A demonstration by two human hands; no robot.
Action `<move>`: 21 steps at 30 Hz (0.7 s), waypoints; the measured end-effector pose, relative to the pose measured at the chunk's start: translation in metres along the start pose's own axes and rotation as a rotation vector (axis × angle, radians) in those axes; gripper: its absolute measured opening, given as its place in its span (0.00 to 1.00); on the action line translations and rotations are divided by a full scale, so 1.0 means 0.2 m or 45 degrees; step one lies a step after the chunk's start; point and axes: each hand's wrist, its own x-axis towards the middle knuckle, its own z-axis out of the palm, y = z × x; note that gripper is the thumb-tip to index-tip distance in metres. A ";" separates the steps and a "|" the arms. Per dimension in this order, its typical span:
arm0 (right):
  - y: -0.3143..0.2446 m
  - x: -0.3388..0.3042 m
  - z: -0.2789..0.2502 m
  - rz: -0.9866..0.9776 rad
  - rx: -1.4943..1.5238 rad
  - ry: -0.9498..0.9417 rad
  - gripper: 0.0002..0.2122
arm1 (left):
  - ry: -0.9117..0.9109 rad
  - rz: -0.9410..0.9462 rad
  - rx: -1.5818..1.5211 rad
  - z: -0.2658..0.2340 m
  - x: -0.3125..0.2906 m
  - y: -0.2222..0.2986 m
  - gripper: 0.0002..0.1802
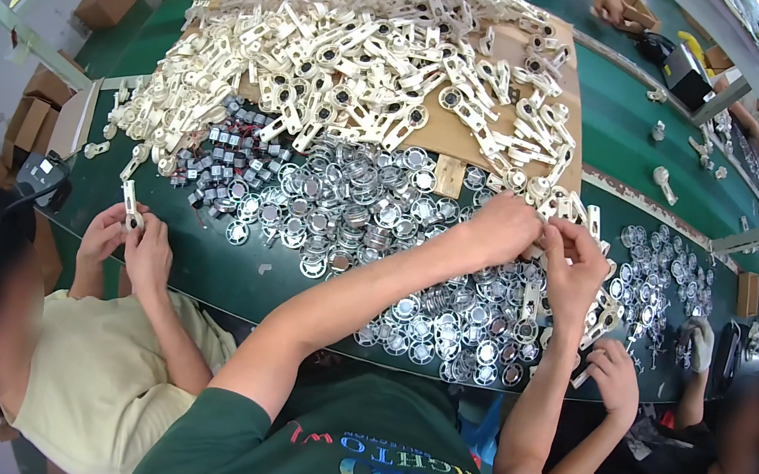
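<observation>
My left hand [506, 229] reaches across to the right, with its fingers curled closed beside my right hand [575, 259]. The right thumb and fingers are pinched together, almost touching the left fingertips. Fingers hide most of whatever lies between them; a bit of cream plastic shows there. Directly under my hands lie round silver metal discs [490, 328], heaped along the near table edge. Cream plastic housings [526, 304] with long arms lie among the discs and just beyond my fingertips.
A large pile of cream housings [330, 56] covers a cardboard sheet [575, 79]. Small dark motors [233, 145] lie left of the discs; a wooden block [449, 176] sits behind them. A person at left holds a housing [132, 204]. Another person's hand [614, 375] is close at right.
</observation>
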 end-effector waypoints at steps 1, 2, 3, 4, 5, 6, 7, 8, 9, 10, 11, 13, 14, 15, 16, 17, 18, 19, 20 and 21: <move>0.00 -0.02 0.00 0.078 0.084 -0.009 0.07 | -0.017 -0.051 -0.044 -0.01 0.01 -0.02 0.06; 0.00 -0.04 0.00 0.155 0.169 -0.019 0.06 | -0.033 -0.104 -0.086 -0.02 0.01 -0.04 0.08; 0.03 -0.06 0.00 0.149 0.148 -0.031 0.06 | 0.030 -0.097 -0.300 -0.05 0.01 -0.06 0.10; 0.02 -0.07 0.00 0.069 0.081 -0.092 0.07 | 0.137 -0.130 -0.416 -0.08 -0.01 -0.07 0.11; 0.00 -0.08 0.01 -0.013 0.015 -0.156 0.08 | 0.246 -0.166 -0.530 -0.11 -0.03 -0.09 0.11; -0.02 -0.08 0.02 0.063 -0.046 -0.276 0.12 | 0.350 -0.255 -0.709 -0.16 -0.05 -0.09 0.12; -0.06 -0.07 0.04 0.016 -0.191 -0.333 0.14 | 0.388 -0.366 -0.805 -0.20 -0.07 -0.10 0.12; -0.10 -0.07 0.06 -0.032 -0.335 -0.391 0.17 | 0.427 -0.478 -0.899 -0.24 -0.09 -0.10 0.13; -0.10 -0.06 0.08 -0.019 -0.416 -0.464 0.20 | 0.468 -0.473 -1.173 -0.26 -0.11 -0.12 0.11; -0.05 -0.06 0.10 -0.074 -0.482 -0.458 0.21 | 0.473 -0.494 -1.337 -0.27 -0.14 -0.12 0.11; -0.02 -0.06 0.11 -0.130 -0.549 -0.451 0.21 | 0.476 -0.514 -1.501 -0.28 -0.17 -0.12 0.11; -0.01 -0.04 0.12 -0.040 -0.508 -0.468 0.20 | 0.457 -0.517 -1.540 -0.31 -0.23 -0.12 0.15; 0.00 -0.03 0.12 -0.038 -0.501 -0.482 0.20 | 0.485 -0.498 -1.550 -0.31 -0.26 -0.12 0.17; -0.01 -0.01 0.12 -0.031 -0.475 -0.502 0.19 | 0.534 -0.509 -1.524 -0.32 -0.29 -0.11 0.23; -0.01 0.00 0.12 -0.033 -0.474 -0.504 0.19 | 0.537 -0.511 -1.522 -0.33 -0.31 -0.11 0.23; -0.01 0.00 0.13 -0.015 -0.363 -0.405 0.19 | 0.525 -0.567 -1.319 -0.34 -0.34 -0.10 0.25; -0.03 0.01 0.13 -0.001 -0.254 -0.309 0.19 | 0.514 -0.620 -1.116 -0.34 -0.35 -0.10 0.27; -0.07 0.02 0.12 -0.011 -0.228 -0.223 0.19 | 0.526 -0.601 -0.945 -0.33 -0.36 -0.11 0.28; -0.09 0.03 0.14 -0.015 -0.230 -0.227 0.19 | 0.532 -0.602 -0.946 -0.32 -0.37 -0.11 0.28; -0.10 0.04 0.15 -0.072 -0.054 -0.119 0.19 | 0.559 -0.557 -0.838 -0.32 -0.37 -0.11 0.28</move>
